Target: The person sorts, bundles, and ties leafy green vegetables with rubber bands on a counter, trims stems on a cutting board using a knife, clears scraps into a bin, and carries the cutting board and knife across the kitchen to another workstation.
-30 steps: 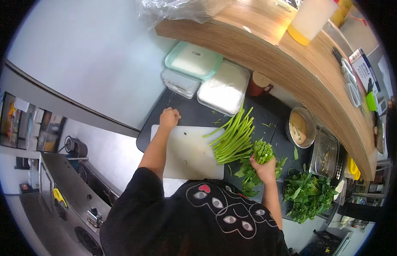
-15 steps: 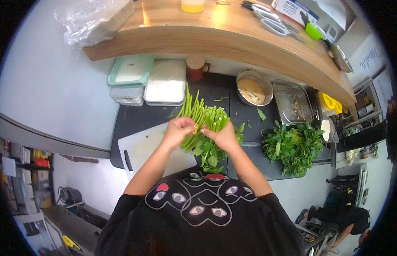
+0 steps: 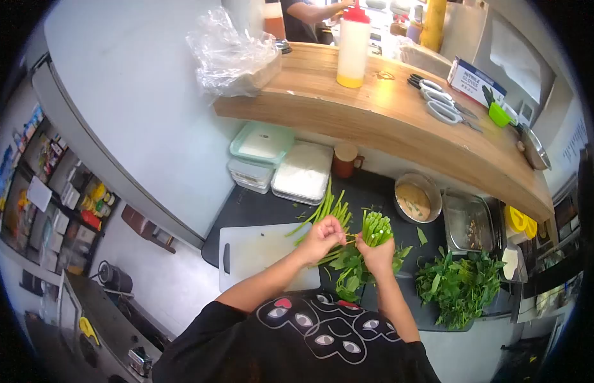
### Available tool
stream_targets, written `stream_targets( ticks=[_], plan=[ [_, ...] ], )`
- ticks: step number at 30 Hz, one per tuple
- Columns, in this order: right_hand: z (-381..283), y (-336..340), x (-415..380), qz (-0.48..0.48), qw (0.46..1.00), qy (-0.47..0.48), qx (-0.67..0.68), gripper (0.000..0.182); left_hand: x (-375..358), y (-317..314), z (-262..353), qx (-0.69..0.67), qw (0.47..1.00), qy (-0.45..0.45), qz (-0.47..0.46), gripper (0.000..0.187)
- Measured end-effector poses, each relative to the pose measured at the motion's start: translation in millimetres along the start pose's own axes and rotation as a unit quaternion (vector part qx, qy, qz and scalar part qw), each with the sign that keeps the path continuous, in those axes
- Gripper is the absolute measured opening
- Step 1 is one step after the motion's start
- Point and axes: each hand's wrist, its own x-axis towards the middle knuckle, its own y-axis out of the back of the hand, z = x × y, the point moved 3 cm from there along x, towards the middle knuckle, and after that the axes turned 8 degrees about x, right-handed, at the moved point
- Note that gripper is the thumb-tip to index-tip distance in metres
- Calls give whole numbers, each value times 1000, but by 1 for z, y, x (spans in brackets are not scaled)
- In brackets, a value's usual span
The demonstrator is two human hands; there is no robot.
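A bunch of green leafy vegetable stems (image 3: 376,227) is gripped in my right hand (image 3: 377,256), cut ends up and leaves hanging below the fist. My left hand (image 3: 325,240) pinches a yellow rubber band (image 3: 351,237), which stretches across toward the bunch at my right thumb. Behind my left hand, more loose green stems (image 3: 332,209) lie on the dark counter, partly over the white cutting board (image 3: 246,252). A pile of leafy greens (image 3: 460,287) rests on the counter to the right.
Behind the greens stand lidded plastic boxes (image 3: 262,143), a brown lidded mug (image 3: 345,159), a bowl of brownish liquid (image 3: 417,198) and a clear tray (image 3: 466,220). The wooden shelf (image 3: 373,118) above holds a squeeze bottle (image 3: 353,51), scissors (image 3: 444,110) and a glove box (image 3: 477,80). Another person's arm (image 3: 319,11) shows beyond.
The rubber band, earlier a small loop at my left fingers, is now pulled taut between my hands. The head view has shifted upward and left, showing more of the shelf.
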Motion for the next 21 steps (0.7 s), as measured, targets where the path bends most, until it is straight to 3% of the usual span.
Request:
stream_targets(
  ticks=[2, 3, 6, 8, 15, 16, 21],
  plan=[
    [-4, 2, 2, -13, 1000, -8, -3, 20, -1, 2, 1, 3, 1000, -12, 7, 14],
    [-5, 5, 2, -16, 1000, -19, -12, 24, -2, 3, 8, 69, 997, -21, 7, 15],
    [-14, 7, -6, -18, 998, -50, -15, 32, -6, -11, 19, -126, 991, 27, -21, 21],
    [5, 1, -6, -38, 999, 10, 24, 36, -7, -15, 15, -170, 984, 7, -56, 39],
    [-6, 5, -9, -26, 998, -7, 55, 42, 3, -18, 15, -256, 963, 11, -82, 74],
    [-5, 6, -12, -21, 998, -19, 52, 43, 2, -17, 17, -253, 959, 11, -127, 80],
    [-8, 15, -10, 2, 999, 0, -42, 41, 12, -15, 19, -78, 995, 6, -57, 83]
  ],
)
